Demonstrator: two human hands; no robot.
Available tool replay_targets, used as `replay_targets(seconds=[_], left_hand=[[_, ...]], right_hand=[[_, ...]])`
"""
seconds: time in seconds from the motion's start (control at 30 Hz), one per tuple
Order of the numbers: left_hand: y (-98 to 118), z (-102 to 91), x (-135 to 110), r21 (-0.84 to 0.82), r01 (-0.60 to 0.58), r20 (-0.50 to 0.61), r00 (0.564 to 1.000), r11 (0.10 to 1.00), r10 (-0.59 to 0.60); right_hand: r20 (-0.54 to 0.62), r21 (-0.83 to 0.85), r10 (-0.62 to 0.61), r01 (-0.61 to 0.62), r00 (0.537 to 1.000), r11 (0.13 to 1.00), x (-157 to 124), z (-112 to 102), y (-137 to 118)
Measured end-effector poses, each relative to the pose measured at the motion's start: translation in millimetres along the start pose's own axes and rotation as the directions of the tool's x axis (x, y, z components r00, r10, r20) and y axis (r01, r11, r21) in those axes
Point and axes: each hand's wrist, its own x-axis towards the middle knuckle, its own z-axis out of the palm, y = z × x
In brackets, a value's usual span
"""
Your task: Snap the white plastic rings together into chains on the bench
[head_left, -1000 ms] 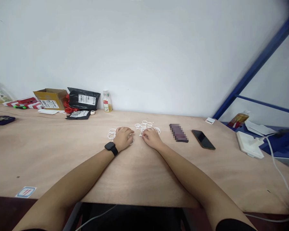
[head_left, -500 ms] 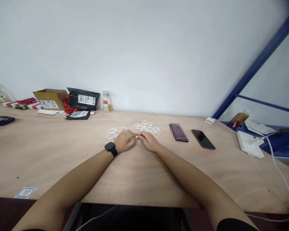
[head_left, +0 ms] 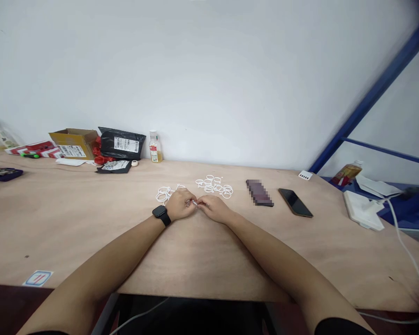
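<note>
My left hand [head_left: 180,204], with a black watch on its wrist, is closed in a pinch over the table. Fingertip to fingertip with it, my right hand [head_left: 212,208] pinches too. Between them is a small white plastic piece [head_left: 194,202], mostly hidden by the fingers. Several white plastic rings [head_left: 161,197] lie beside and partly behind my left hand. A second group of white rings [head_left: 209,188], with small tabs on them, lies just beyond my right hand.
Right of the rings lie a pixelated dark slab [head_left: 259,192] and a phone [head_left: 295,202]. A power strip [head_left: 362,210] with a white cable sits at the right edge. Along the wall stand a bottle [head_left: 155,148], a black parcel [head_left: 122,143] and an opened cardboard box [head_left: 73,143].
Both hands have shifted slightly, and the fingers have turned the white piece, which now tilts between them. The right fingers have curled in lower. The rings on the table stay put.
</note>
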Motion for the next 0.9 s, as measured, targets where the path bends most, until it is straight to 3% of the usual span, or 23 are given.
replay_targets(seconds=[0.2,0.33,0.43,0.53,0.67,0.9], left_hand=[[-3,0.9,-1,0.056,0.033,0.046,0.998,0.998,-0.036],[-4,-0.5,0,0.135,0.16,0.093,0.98,0.978,-0.173],[-3,-1.5,1,0.209,0.259,0.138,0.947,0.943,-0.291],[0,-1.8,2,0.266,0.278,0.153,0.933,0.923,-0.326],[2,-0.9,1,0.312,0.248,0.171,0.935,0.917,-0.311],[2,-0.2,0,0.447,0.291,0.111,0.92,0.846,-0.375]], right_hand=[[-0.002,-0.11,-0.031,0.031,1.0,0.993,2,2,0],[-0.118,-0.209,0.093,-0.117,0.989,0.971,3,-5,9],[-0.223,-0.303,0.263,-0.323,0.939,0.897,2,-14,23],[-0.268,-0.374,0.43,-0.504,0.862,0.779,-2,-22,36],[-0.262,-0.43,0.55,-0.606,0.793,0.669,-5,-24,45],[-0.283,-0.415,0.482,-0.559,0.829,0.718,-2,-21,38]])
